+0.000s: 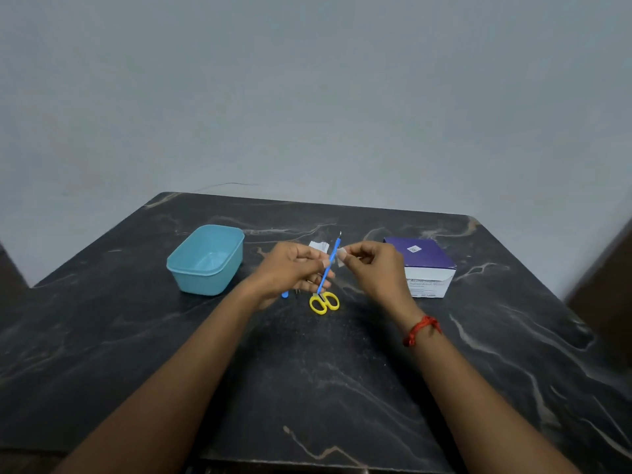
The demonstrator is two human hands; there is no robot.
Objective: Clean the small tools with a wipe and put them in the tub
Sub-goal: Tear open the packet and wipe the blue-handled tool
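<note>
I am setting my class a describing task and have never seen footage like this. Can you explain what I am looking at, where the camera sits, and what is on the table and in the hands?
There is no machine here: a person works with bare hands. The single picture comes from a camera worn on their head, looking forward and down. The left hand holds a thin blue tool. The right hand pinches a small wipe against it. On the dark table lie an empty blue tub, yellow scissors, a small white packet and a purple box.
</note>
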